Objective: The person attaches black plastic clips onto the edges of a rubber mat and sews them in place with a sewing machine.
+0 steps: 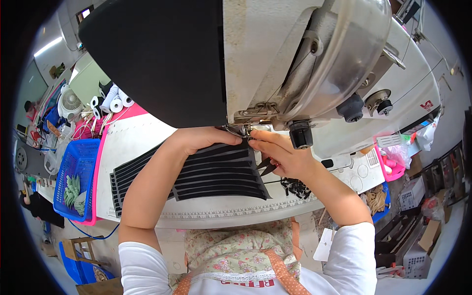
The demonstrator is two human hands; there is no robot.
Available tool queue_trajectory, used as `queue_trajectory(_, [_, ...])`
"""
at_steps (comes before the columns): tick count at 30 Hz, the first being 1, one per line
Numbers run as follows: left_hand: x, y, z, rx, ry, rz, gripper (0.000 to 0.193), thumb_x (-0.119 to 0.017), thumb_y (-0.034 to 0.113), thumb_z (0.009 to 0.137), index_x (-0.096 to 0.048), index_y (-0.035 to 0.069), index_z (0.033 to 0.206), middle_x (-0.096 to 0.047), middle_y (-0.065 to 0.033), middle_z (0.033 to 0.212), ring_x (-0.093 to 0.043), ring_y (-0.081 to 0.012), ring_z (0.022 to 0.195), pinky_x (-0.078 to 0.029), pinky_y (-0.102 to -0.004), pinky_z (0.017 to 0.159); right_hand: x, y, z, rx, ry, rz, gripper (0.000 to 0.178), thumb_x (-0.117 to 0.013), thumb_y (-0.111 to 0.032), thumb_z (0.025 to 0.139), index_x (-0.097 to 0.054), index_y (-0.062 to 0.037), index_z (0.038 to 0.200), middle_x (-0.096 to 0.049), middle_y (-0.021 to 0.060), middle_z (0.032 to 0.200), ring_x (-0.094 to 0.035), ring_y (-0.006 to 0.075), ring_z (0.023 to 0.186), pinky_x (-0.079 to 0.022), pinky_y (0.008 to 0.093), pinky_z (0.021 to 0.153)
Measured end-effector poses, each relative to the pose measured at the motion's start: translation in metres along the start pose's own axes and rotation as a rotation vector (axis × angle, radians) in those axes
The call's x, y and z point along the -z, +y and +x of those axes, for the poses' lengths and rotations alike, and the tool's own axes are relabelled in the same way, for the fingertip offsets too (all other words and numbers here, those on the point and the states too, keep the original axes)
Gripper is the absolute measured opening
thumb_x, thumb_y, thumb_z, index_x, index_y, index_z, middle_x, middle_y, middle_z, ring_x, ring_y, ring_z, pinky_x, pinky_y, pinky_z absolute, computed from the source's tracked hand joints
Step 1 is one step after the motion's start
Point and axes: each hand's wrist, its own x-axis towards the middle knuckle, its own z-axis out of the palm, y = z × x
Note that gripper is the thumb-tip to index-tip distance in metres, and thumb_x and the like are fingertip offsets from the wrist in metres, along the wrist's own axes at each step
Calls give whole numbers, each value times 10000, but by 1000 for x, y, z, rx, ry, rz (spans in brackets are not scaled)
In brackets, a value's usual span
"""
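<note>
Touching black strips (216, 173): two hands (201, 139) (290, 158)

I stand in a sewing workshop: 1 large sewing machine (255, 49) is in the middle, its table (132, 130) carries a ruler scale (236, 213) along the near edge, and white thread cones (109, 100) lie far left.

Left hand (196, 140) and right hand (294, 161) nearly meet, fingertip to fingertip.
Both elbows (137, 232) bend outward, bare forearms (152, 189) slanting up and inward. The left hand points right, one digit (223, 136) stretched out, its other fingers mostly hidden. The right points left, upper fingers (270, 137) extended, lower ones curled under.
</note>
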Motion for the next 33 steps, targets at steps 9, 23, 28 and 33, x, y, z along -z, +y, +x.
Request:
queue_trajectory(9, [-7, 5, -3, 10, 73, 40, 276, -685, 42, 636, -632, -50, 891, -642, -98, 868, -595, -155, 758, -480, -219, 672, -3, 8, -5, -30, -19, 109, 418, -498, 95, 562, -615, -4, 950, -587, 101, 1075, -557, 148, 679, -428, 208, 532])
queue_trajectory(23, [-1, 1, -1, 15, -9, 17, 320, -670, 64, 657, -620, -43, 954, -637, -97, 919, -586, -156, 813, -461, -218, 737, -1, 1, -1, -36, 3, 64, 441, -503, 101, 551, -620, -23, 957, -590, 84, 1078, -561, 139, 681, -426, 195, 520])
queue_trajectory(28, [2, 4, -2, 10, -49, 4, 325, -665, 77, 668, -619, -36, 969, -635, -96, 932, -581, -154, 828, -449, -214, 758, 1, -1, 2, -13, 5, 9, 437, -506, 105, 555, -617, -19, 960, -592, 76, 1077, -557, 129, 673, -424, 191, 514])
queue_trajectory(33, [0, 7, -3, -4, -23, 64, 322, -657, 89, 679, -621, -28, 977, -630, -97, 960, -575, -152, 844, -437, -212, 776, 4, -1, 5, -53, -14, 41, 427, -515, 105, 562, -614, -14, 959, -591, 77, 1079, -550, 121, 664, -421, 188, 510])
